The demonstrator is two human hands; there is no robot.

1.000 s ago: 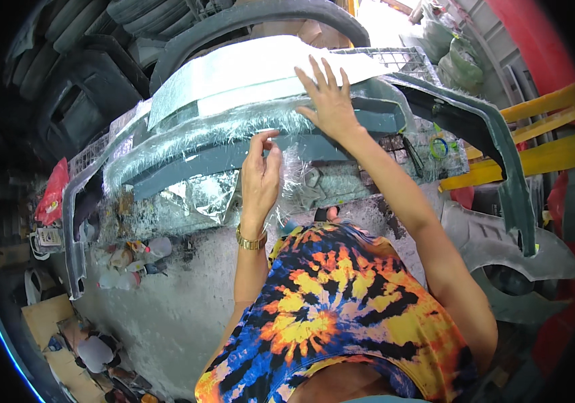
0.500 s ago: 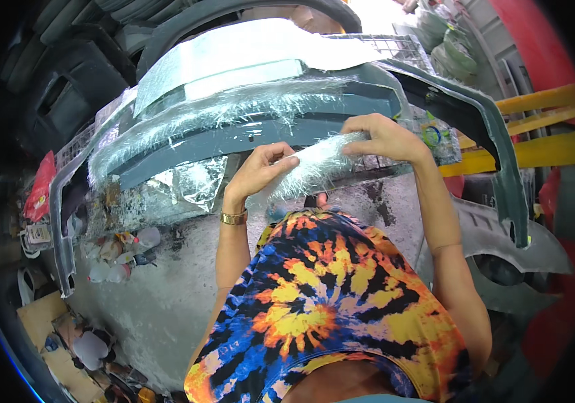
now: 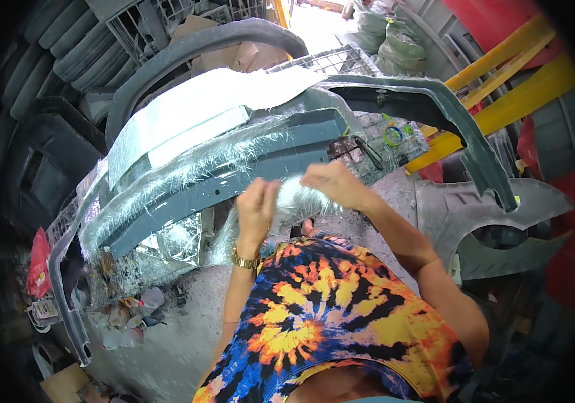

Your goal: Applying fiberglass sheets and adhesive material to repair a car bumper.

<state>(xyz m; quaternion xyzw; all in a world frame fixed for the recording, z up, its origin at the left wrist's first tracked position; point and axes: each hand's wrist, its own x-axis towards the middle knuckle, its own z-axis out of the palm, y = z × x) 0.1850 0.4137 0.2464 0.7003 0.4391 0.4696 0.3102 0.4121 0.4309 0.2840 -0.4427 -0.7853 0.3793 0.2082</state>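
Observation:
A strip of white fibreglass mat [image 3: 297, 197] hangs with loose, frayed strands between my hands, in front of my body. My left hand [image 3: 255, 209] is closed in a pinch at its left side. My right hand [image 3: 334, 184] pinches it at the upper right, the fingers slightly blurred. Just beyond my hands lies a large dark grey bumper-shaped part [image 3: 260, 166]. Frayed glass strands [image 3: 187, 176] run along its ledge, and sheets of white mat [image 3: 200, 101] lie over its far side.
The bumper's ends reach out left and right over a wire-mesh stand [image 3: 331, 62]. A roll of tape [image 3: 392, 136] lies at its right. Yellow bars [image 3: 496, 104] and a grey fender [image 3: 449, 211] stand at the right. Plastic bottles [image 3: 129, 329] sit on the floor at lower left.
The view has shifted right. My right hand has come nearer to my left, and the mat between them, stretched out before, now hangs lower.

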